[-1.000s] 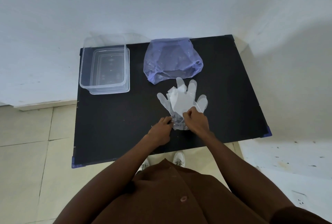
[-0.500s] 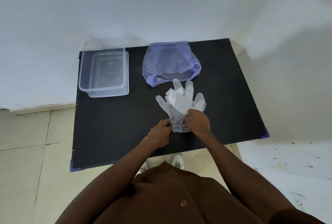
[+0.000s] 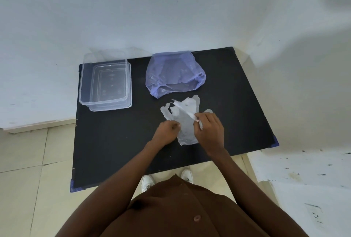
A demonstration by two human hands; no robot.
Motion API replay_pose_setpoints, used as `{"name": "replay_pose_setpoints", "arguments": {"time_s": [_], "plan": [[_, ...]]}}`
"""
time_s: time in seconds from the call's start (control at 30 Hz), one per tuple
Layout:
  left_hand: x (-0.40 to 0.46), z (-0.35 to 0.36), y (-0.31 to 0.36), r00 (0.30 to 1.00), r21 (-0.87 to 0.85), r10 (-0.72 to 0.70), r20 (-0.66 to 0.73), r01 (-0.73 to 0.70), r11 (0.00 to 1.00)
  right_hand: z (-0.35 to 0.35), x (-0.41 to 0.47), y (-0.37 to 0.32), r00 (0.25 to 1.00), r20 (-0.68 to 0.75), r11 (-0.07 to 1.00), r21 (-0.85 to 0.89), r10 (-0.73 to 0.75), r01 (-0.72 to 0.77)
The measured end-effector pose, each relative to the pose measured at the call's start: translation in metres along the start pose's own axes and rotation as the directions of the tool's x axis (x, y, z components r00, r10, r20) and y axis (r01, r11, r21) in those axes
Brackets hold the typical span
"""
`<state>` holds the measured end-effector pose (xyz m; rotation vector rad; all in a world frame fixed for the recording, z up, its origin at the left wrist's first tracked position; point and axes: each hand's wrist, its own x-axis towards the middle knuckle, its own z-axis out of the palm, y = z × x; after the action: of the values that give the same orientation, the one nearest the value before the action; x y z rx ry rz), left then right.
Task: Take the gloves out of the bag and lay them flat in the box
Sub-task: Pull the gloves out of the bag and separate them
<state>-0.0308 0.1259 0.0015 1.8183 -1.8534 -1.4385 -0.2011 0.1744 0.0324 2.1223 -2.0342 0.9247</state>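
Note:
A small stack of clear plastic gloves (image 3: 185, 122) lies on the black table (image 3: 117, 141), fingers pointing away from me. My right hand (image 3: 208, 129) pinches one thin glove and peels it up off the stack. My left hand (image 3: 168, 130) presses on the stack's left edge with its fingers curled on the plastic. The crumpled blue plastic bag (image 3: 173, 74) lies just beyond the gloves with its mouth facing them. The clear plastic box (image 3: 105, 82) stands open at the table's far left corner, with nothing in it.
The table is pushed against a white wall at the back and stands next to a low white ledge on the right. Tiled floor lies to the left. My white shoes (image 3: 148, 182) show below the table's near edge.
My right hand has risen from the stack's wrist end and now lifts one glove, folding it up over the others. My left hand has shifted a little to the stack's edge.

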Motion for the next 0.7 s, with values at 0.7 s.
{"name": "replay_pose_setpoints", "arguments": {"time_s": [0.7], "plan": [[-0.014,-0.038,0.017,0.953,-0.973,-0.220,0.210,0.225,0.045,-0.001,0.011,-0.009,0.736,0.450,0.622,0.401,0.505,-0.672]]}}
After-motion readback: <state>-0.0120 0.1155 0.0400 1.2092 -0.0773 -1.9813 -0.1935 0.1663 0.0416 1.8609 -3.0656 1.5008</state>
